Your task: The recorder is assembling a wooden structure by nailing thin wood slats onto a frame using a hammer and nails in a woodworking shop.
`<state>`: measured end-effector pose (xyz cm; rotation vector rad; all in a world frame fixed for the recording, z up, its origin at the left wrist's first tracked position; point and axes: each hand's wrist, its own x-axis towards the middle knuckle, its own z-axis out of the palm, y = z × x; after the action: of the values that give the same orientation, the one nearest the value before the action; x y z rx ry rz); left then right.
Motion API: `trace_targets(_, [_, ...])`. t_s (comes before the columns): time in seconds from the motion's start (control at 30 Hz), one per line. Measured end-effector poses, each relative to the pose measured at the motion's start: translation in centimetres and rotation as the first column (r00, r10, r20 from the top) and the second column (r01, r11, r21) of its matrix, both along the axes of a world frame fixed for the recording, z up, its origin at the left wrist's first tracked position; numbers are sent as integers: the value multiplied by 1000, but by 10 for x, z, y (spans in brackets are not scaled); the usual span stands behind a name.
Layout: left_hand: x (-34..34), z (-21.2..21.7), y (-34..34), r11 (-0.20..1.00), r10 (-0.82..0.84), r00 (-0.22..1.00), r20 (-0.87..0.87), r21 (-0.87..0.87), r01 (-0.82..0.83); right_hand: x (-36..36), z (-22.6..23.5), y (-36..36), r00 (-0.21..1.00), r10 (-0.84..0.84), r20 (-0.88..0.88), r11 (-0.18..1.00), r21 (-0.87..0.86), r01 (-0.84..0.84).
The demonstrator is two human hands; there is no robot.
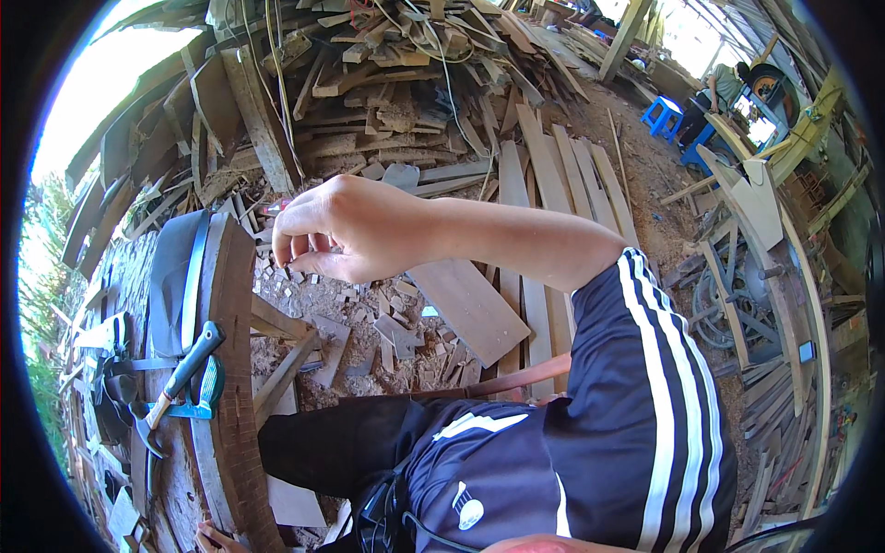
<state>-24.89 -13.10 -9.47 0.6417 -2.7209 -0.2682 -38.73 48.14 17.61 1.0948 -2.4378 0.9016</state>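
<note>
My right hand (pixel 336 230) hangs in the air with its fingertips (pixel 293 247) pinched close together; I cannot tell whether something small sits between them. Below and to the left lies the hammer (pixel 175 382), across the long wooden beam (pixel 235 369), handle slanting up toward my pinch. My left hand (pixel 217 537) rests at the beam's near end, its grip mostly hidden.

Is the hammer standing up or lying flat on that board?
Lying flat: the hammer rests on the curved wooden board, with neither hand on it.
</note>
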Motion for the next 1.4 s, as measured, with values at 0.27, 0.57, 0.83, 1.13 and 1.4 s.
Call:
trace_targets(0.27, [-9, 61, 73, 894, 238, 957, -165, 421, -150, 3, -3, 1, 999, -16, 34, 999, 33, 15])
trace_targets(0.57, [-8, 42, 56, 941, 211, 944, -253, 313, -127, 2, -8, -1, 999, 25, 20, 1000, 7, -26])
trace_targets(0.83, [-8, 49, 61, 888, 203, 944, -261, 454, -65, 3, -6, -5, 998, 50, 38, 998, 27, -51])
trace_targets(1.13, [-5, 8, 11, 979, 87, 975, -205, 199, -46, 2, -11, -8, 998, 55, 18, 997, 47, -56])
trace_targets(1.4, [0, -8, -29, 760, -327, 945, -26, -601, 247, 1, -11, -10, 998, 67, 18, 997, 49, -67])
